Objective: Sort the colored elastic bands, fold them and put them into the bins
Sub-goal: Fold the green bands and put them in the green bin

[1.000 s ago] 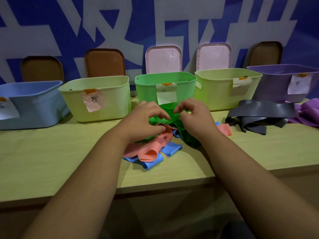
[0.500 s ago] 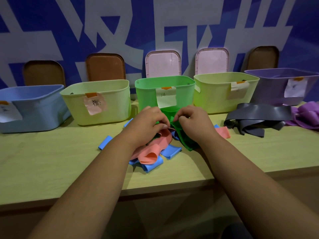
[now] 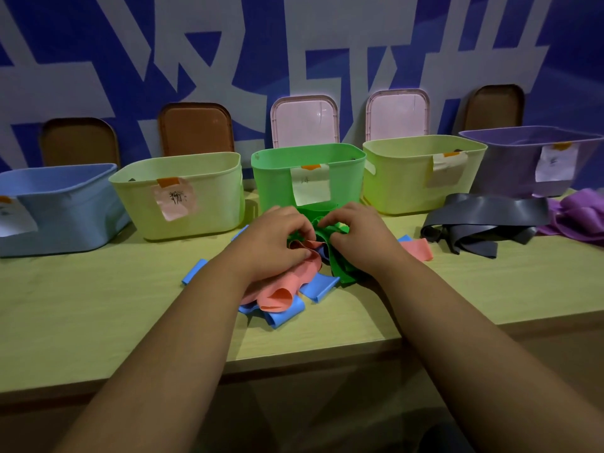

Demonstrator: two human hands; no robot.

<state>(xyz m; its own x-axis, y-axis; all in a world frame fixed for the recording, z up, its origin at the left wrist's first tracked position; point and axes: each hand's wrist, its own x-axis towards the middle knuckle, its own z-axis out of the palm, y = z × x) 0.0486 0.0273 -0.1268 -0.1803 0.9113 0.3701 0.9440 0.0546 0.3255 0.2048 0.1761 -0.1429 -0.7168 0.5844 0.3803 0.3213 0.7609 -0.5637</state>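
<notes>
Both hands work at the middle of the pale wooden worktop [image 3: 98, 322], just in front of the bright green plastic bin [image 3: 271, 178]. The left hand [image 3: 271, 243] and the right hand [image 3: 359, 240] each pinch the crumpled green elastic band [image 3: 336, 266], fingers curled and closed on its folds, with the band bunched between them and trailing down onto the worktop near the right wrist. Under the left hand lies a salmon-pink elastic band [image 3: 277, 289], and beneath that several flat blue elastic bands [image 3: 284, 313] spread toward the near edge; one more blue strip [image 3: 194, 271] lies apart to the left. A second pink piece [image 3: 416, 250] pokes out to the right of the right hand. Further right sits a loose heap of dark grey bands [image 3: 483, 220], and beyond it purple bands [image 3: 578, 217] at the frame's edge. Along the far side stands a row of labelled bins: a light blue bin [image 3: 65, 207], a pale yellow-green bin [image 3: 212, 204], the green one, another yellow-green bin [image 3: 402, 178] and a purple bin [image 3: 510, 165]. Whether the bins hold anything is hard to tell from this angle.
</notes>
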